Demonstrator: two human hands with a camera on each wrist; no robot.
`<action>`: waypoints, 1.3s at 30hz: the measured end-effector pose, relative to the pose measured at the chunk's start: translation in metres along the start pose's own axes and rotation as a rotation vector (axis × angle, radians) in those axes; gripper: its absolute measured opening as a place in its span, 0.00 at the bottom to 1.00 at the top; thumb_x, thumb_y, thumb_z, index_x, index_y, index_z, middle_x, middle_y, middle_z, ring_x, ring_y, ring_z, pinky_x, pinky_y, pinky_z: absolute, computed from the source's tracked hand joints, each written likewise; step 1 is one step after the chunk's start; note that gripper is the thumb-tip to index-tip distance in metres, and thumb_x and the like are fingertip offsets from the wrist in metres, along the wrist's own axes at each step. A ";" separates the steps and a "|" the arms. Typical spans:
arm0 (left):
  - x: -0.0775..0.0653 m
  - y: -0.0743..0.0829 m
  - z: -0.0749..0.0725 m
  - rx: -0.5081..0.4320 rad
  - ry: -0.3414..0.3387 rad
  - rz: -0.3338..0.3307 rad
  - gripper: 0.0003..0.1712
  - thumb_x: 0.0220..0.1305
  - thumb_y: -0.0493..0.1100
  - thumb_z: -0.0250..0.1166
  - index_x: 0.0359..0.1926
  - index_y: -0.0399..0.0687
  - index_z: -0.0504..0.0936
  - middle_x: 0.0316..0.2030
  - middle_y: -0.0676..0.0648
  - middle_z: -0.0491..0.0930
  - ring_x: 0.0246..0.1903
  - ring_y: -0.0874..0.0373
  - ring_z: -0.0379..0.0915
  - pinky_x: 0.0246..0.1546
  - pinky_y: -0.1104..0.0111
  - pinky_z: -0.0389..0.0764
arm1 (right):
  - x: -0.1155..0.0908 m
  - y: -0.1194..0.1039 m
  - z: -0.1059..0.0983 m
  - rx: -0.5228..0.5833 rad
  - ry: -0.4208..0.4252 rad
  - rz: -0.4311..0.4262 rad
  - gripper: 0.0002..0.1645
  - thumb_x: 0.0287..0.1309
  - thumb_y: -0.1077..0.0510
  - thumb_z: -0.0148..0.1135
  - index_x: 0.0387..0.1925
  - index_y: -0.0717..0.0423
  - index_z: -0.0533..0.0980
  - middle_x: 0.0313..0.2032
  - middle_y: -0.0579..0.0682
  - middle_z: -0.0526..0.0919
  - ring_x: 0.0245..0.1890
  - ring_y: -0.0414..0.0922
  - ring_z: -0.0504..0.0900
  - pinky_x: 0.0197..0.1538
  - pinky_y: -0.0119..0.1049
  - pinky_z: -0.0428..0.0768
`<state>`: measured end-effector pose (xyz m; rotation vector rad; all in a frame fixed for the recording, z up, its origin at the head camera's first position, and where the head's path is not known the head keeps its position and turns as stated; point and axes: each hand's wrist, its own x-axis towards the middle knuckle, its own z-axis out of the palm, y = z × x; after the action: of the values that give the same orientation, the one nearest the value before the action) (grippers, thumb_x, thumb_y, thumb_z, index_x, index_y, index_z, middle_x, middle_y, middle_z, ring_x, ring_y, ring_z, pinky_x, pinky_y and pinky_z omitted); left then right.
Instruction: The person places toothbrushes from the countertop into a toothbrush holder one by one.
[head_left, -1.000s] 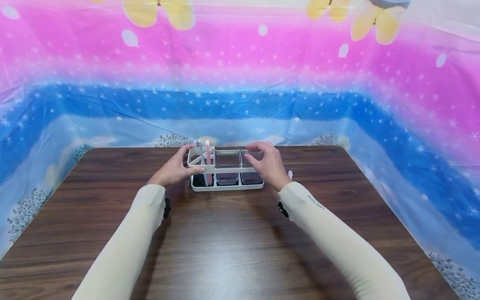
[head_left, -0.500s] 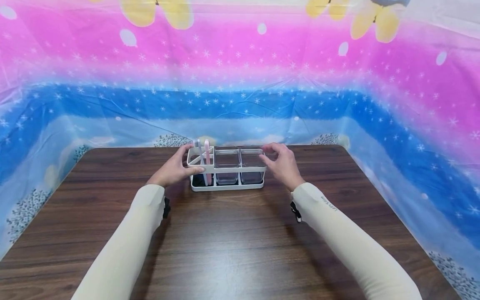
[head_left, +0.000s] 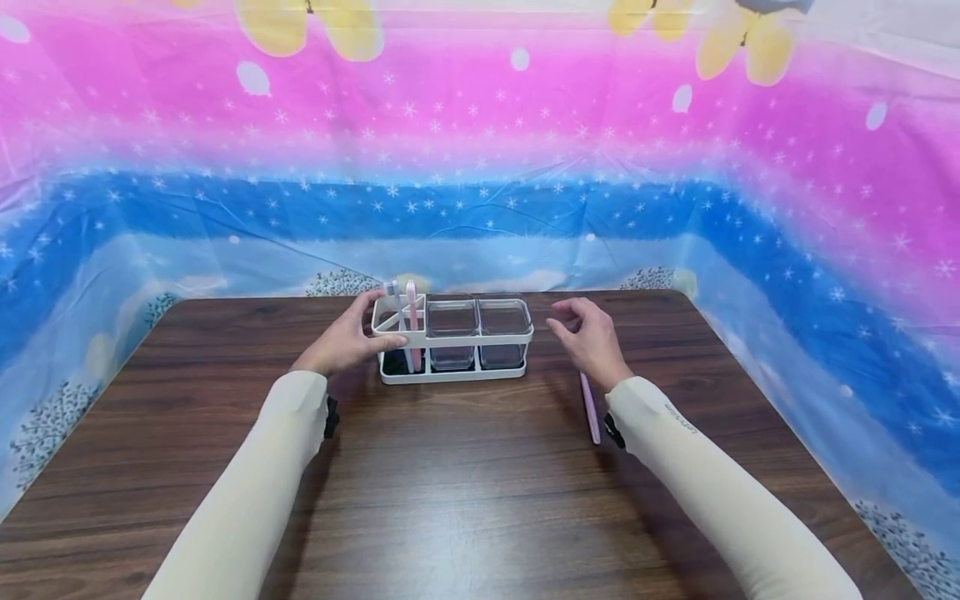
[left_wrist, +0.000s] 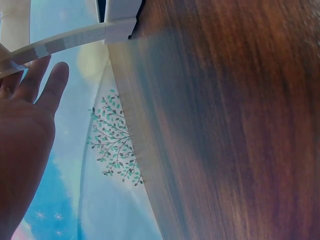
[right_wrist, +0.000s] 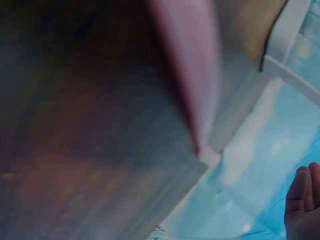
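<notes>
A white toothbrush holder (head_left: 453,377) stands near the back of the table. Two toothbrushes, one pale grey (head_left: 397,310) and one pink (head_left: 412,312), stand in its divided left section. Clear square cups (head_left: 505,317) fill the middle and right sections. My left hand (head_left: 341,340) grips the holder's left end, thumb across the front of the upper rail; the left wrist view has its fingers beside that rail (left_wrist: 65,41). My right hand (head_left: 588,340) is apart from the holder's right end, fingers loosely bent and holding nothing. Below it lies another pink toothbrush (head_left: 590,408), partly hidden by the hand.
The dark wooden table (head_left: 450,500) reaches back to a hanging patterned cloth (head_left: 480,200) in pink and blue. The cloth runs along the back and both sides.
My right hand has moved right, from over the right cup to beside the holder, uncovering that cup and more of the pink toothbrush on the table. My left hand stays on the holder.
</notes>
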<state>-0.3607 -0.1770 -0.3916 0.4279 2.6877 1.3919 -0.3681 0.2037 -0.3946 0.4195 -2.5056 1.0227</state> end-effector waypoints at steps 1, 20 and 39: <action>0.000 0.000 0.000 0.005 0.002 0.002 0.59 0.52 0.64 0.69 0.74 0.54 0.42 0.65 0.36 0.59 0.61 0.42 0.60 0.56 0.46 0.65 | -0.002 0.003 0.000 -0.008 -0.010 0.009 0.14 0.59 0.58 0.65 0.46 0.58 0.78 0.41 0.51 0.78 0.36 0.47 0.77 0.41 0.41 0.76; -0.010 0.018 -0.002 -0.043 -0.023 -0.017 0.55 0.57 0.54 0.68 0.73 0.49 0.41 0.65 0.33 0.57 0.62 0.39 0.58 0.57 0.46 0.64 | -0.022 0.039 -0.010 -0.154 -0.256 0.255 0.19 0.57 0.60 0.65 0.49 0.64 0.74 0.38 0.56 0.80 0.39 0.50 0.77 0.44 0.43 0.75; 0.000 -0.002 0.002 -0.004 0.010 -0.022 0.62 0.48 0.68 0.69 0.74 0.57 0.42 0.66 0.37 0.58 0.61 0.42 0.60 0.57 0.45 0.64 | -0.025 0.047 -0.009 -0.276 -0.350 0.324 0.15 0.54 0.61 0.64 0.42 0.67 0.77 0.39 0.58 0.82 0.40 0.53 0.79 0.47 0.46 0.75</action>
<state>-0.3601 -0.1762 -0.3945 0.3909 2.6883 1.3967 -0.3639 0.2459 -0.4283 0.1168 -3.0511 0.7422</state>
